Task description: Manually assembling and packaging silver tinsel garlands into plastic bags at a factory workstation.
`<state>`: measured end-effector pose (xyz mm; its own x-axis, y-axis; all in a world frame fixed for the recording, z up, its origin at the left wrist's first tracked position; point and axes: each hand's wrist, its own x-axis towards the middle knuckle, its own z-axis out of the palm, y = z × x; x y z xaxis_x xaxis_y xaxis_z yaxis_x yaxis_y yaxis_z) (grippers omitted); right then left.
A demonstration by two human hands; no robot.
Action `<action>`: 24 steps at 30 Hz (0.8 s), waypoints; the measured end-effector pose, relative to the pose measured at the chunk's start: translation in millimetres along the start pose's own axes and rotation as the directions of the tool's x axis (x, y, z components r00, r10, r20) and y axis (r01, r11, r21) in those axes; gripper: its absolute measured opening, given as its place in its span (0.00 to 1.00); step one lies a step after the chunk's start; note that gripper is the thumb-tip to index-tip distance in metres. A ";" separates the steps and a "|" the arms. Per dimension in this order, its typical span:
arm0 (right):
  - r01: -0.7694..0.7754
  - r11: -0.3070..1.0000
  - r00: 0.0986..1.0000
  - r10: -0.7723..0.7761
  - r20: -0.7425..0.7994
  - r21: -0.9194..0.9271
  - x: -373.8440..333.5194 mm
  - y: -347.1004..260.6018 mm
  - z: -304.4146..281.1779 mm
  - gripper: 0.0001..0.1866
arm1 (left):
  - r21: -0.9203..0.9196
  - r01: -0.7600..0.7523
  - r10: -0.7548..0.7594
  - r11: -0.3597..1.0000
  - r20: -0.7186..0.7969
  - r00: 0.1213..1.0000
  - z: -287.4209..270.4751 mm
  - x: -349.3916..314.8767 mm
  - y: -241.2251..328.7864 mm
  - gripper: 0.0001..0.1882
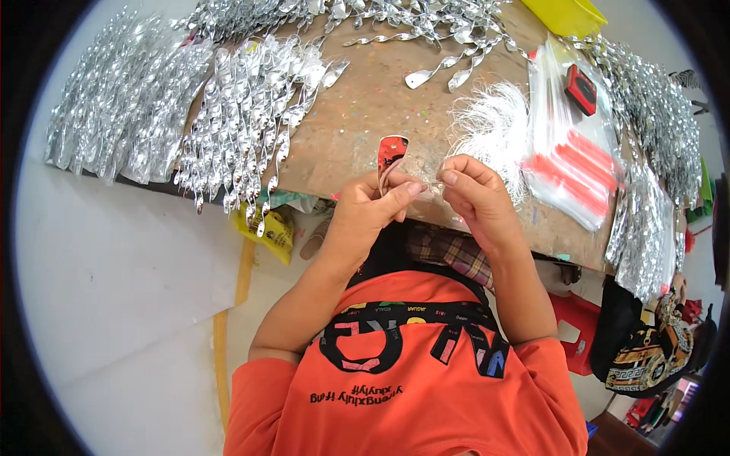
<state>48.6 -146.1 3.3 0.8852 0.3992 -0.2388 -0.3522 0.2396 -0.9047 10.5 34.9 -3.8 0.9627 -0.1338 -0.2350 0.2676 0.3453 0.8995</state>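
Note:
Both my hands are raised over the near edge of the brown table, fingertips a short way apart. My left hand [378, 201] is closed on a small red tag [391, 151] with dark marks, which stands up above the fingers. My right hand [480, 196] is pinched, thumb against forefinger; whatever lies between them is too thin or small to make out. Just beyond the right hand is a loose bundle of white strings [490, 125]. Clear plastic bags with pink-red bands [574, 171] lie beside it to the right.
Silver twisted strips [247, 106] hang over the table's left edge, next to strips in clear bags [125, 99]. More silver strips [449, 30] lie at the back and right. A red and black device [581, 90] rests on the bags. A yellow container [566, 15] stands far right; below hangs a yellow bag [268, 232].

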 end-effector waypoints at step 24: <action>0.429 0.378 0.796 -0.587 0.146 -0.821 -26.7 -20.6 6.6 0.04 | 0.195 -0.077 0.071 0.978 0.035 0.997 7.8 -6.0 7.7 0.09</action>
<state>30.2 -155.9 30.6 0.8671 0.3064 0.3928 0.4964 -0.4644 -0.7335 6.5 31.1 7.4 0.9774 -0.1413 -0.1573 0.1801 0.1671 0.9693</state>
